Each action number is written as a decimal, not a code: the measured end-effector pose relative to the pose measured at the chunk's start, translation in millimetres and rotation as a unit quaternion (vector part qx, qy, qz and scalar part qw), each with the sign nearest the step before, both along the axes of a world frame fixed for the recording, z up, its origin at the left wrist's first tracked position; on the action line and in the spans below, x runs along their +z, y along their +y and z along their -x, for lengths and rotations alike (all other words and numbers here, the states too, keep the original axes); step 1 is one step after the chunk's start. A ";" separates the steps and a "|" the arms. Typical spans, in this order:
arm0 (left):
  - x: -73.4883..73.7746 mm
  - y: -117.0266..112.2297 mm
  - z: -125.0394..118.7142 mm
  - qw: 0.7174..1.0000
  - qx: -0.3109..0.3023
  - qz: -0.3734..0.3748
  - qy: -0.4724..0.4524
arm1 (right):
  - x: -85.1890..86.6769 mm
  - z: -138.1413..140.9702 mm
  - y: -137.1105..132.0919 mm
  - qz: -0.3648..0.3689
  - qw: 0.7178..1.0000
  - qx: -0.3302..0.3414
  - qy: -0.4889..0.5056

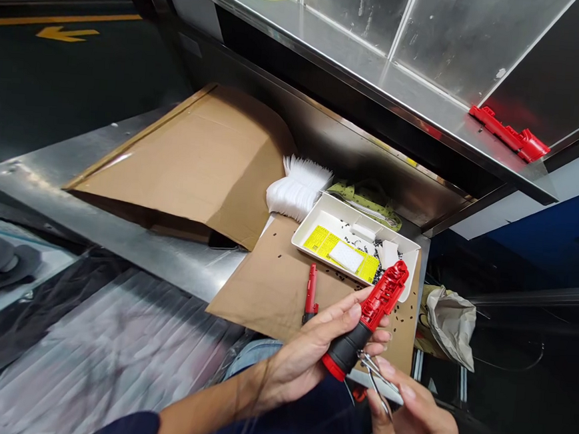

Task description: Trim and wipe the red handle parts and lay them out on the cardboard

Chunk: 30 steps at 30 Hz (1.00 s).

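My left hand [317, 343] is wrapped round a red and black plastic tool housing [352, 342], held tilted with its ribbed open red inside facing up. Between the thumb and fingers of my right hand [419, 414] are shiny metal tweezers [377, 378], their tips close to the black side of the housing. Beyond the housing stands a white tray [314, 212] holding small black pieces, a yellow printed sheet [320, 238] and a white block [346, 255]. To the left of it, a slim red part [311, 289] with a dark end lies on cardboard.
A large brown cardboard box [188, 162] lies on the metal bench at left. White layered sheets [299, 188] and a green patterned item [365, 206] sit behind the tray. Another red housing [509, 134] rests on the upper ledge. A pale bag [449, 323] hangs at right.
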<state>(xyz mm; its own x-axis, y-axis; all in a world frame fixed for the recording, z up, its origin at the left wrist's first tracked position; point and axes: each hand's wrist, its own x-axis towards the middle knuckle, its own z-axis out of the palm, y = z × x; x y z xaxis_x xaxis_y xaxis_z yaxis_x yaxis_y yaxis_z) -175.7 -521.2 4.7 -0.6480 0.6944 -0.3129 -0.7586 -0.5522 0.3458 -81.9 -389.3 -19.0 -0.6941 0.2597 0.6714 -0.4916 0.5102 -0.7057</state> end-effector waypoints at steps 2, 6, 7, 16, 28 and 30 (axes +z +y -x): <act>-0.7 0.0 -0.6 1.000 -0.003 0.011 -0.001 | -0.5 1.9 -2.0 -0.004 1.000 0.001 0.003; -1.6 1.2 -1.4 0.999 -0.012 0.029 -0.009 | 2.4 5.6 -4.2 -0.024 1.000 0.010 0.007; -1.8 1.6 -1.4 1.000 -0.011 0.027 -0.009 | 3.7 6.7 -5.6 -0.026 1.000 0.006 0.009; 0.0 4.1 -0.4 1.000 0.000 -0.014 0.012 | 3.2 0.3 -0.5 -0.011 1.000 -0.025 0.004; -0.4 3.5 -1.2 1.000 -0.004 0.001 -0.006 | 7.4 7.8 -15.1 0.043 0.998 -0.045 0.018; 1.0 4.0 -1.2 1.000 -0.005 0.000 -0.009 | 3.1 4.6 -8.9 0.015 1.000 -0.018 0.006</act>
<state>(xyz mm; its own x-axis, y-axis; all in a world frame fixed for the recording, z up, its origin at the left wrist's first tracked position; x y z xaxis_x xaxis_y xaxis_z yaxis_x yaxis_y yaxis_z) -174.5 -517.2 5.7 -0.6354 0.7006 -0.3246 -0.7701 -0.5440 0.3332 -86.4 -398.2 -15.9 -0.6755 0.3048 0.6714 -0.4827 0.5055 -0.7151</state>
